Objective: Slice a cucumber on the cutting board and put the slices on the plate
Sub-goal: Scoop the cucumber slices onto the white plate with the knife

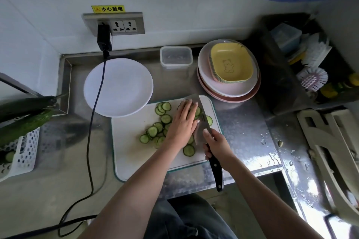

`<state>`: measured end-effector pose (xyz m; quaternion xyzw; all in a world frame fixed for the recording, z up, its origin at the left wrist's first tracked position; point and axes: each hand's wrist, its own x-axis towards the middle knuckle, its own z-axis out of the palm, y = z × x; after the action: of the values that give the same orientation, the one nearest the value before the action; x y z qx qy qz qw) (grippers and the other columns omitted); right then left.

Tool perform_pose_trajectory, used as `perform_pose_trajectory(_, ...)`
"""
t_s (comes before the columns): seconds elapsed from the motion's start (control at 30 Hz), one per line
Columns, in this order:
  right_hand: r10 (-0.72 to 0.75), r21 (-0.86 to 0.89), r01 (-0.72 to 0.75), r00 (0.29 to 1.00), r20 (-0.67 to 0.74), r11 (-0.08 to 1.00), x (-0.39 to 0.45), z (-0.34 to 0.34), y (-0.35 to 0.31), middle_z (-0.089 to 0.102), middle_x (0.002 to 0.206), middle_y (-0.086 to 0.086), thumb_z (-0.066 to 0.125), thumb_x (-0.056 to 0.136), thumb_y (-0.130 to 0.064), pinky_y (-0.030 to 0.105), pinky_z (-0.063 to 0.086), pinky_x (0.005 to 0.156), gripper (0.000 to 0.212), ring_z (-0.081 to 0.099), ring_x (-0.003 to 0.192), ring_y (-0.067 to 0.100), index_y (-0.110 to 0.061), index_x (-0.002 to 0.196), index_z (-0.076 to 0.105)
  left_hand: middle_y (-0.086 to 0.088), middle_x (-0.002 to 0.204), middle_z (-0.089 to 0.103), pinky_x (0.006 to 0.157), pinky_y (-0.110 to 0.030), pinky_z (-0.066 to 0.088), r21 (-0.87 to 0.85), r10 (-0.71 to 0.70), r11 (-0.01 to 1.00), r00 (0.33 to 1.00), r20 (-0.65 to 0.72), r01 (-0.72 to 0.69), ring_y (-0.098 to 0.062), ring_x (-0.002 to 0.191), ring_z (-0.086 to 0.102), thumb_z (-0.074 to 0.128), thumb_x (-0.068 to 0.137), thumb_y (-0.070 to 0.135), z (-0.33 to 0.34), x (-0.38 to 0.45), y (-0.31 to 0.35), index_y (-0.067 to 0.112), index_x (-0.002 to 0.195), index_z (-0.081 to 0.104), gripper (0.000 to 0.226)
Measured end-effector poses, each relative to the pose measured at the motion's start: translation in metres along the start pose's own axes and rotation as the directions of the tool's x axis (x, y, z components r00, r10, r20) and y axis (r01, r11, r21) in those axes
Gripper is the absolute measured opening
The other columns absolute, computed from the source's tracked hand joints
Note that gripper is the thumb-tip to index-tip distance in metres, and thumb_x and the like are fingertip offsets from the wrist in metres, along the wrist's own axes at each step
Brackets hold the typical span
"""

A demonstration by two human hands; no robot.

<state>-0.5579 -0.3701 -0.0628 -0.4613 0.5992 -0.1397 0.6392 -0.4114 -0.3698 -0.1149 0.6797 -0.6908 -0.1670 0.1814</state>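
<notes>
Several green cucumber slices (155,131) lie scattered over the white cutting board (128,153) in the middle of the steel counter. My left hand (183,122) lies flat with straight fingers on a heap of slices beside the knife blade. My right hand (216,146) grips the black handle of the knife (216,172), whose wide blade stands on the board just right of my left hand. One slice (209,120) lies right of the blade. A white plate (124,87) with nothing on it sits at the board's upper left, its rim over the board's corner.
A black cable (93,122) runs from the wall socket across the plate's left side. Whole cucumbers (23,122) lie in a white basket at the left. A clear plastic box (176,57) and stacked plates with yellow dishes (229,70) stand behind. Brushes fill a dark rack at right.
</notes>
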Motion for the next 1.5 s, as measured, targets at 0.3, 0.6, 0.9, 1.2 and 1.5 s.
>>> perform_pose_trajectory(0.3, -0.098, 0.056, 0.095, 0.994, 0.055, 0.994, -0.013, 0.012, -0.033, 0.039, 0.055, 0.005, 0.042, 0.101, -0.029, 0.028, 0.036, 0.043, 0.024, 0.034, 0.041, 0.017, -0.009, 0.091, 0.051, -0.02, 0.145, 0.039, 0.112, -0.04, 0.03, -0.105, -0.013, 0.994, 0.969, -0.248, -0.014, -0.034, 0.138, 0.03, 0.034, 0.098, 0.027, -0.035, 0.007, 0.004, 0.001, 0.136, 0.045, 0.048)
perform_pose_trajectory(0.6, -0.076, 0.091, 0.056, 0.969, 0.235, 0.994, 0.04, 0.125, -0.094, 0.041, 0.054, 0.005, 0.045, 0.099, -0.03, 0.024, 0.034, 0.04, 0.025, 0.035, 0.037, 0.015, -0.013, 0.082, 0.048, -0.02, 0.146, 0.034, 0.106, -0.04, 0.03, 0.073, -0.156, 0.98, 0.937, -0.311, 0.187, -0.036, 0.138, 0.029, 0.03, 0.097, 0.03, -0.107, 0.001, -0.113, 0.022, 0.141, 0.043, 0.047)
perform_pose_trajectory(0.9, 0.053, 0.083, -0.072, 0.977, 0.207, 0.994, 0.065, 0.177, -0.102, 0.042, 0.054, 0.007, 0.044, 0.098, -0.028, 0.024, 0.038, 0.042, 0.022, 0.036, 0.038, 0.017, -0.012, 0.084, 0.05, -0.015, 0.143, 0.037, 0.109, -0.04, 0.031, 0.117, -0.398, 0.9, 0.901, -0.175, 0.42, -0.03, 0.131, 0.038, 0.04, 0.099, 0.018, -0.115, 0.003, -0.186, 0.01, 0.131, 0.05, 0.034)
perform_pose_trajectory(1.2, -0.22, -0.209, 0.214, 0.976, -0.002, 0.954, 0.052, 0.12, -0.107, 0.049, 0.054, 0.005, 0.049, 0.095, -0.033, 0.032, 0.043, 0.049, 0.027, 0.045, 0.041, 0.019, -0.016, 0.074, 0.049, -0.017, 0.148, 0.035, 0.114, -0.046, 0.023, 0.062, -0.338, 0.923, 0.877, -0.341, 0.38, -0.03, 0.14, 0.028, 0.044, 0.095, 0.007, -0.099, -0.046, -0.143, 0.005, 0.143, 0.035, 0.049)
perform_pose_trajectory(1.5, -0.221, -0.484, 0.092, 0.951, -0.215, 0.87, -0.019, -0.04, -0.025, 0.055, 0.054, 0.004, 0.047, 0.097, -0.031, 0.023, 0.039, 0.036, 0.021, 0.049, 0.037, 0.016, -0.014, 0.094, 0.059, -0.016, 0.156, 0.013, 0.117, -0.041, 0.015, -0.078, -0.364, 0.931, 0.926, -0.103, 0.358, -0.026, 0.145, 0.009, 0.026, 0.094, 0.053, -0.04, -0.109, -0.055, 0.005, 0.149, 0.014, 0.074)
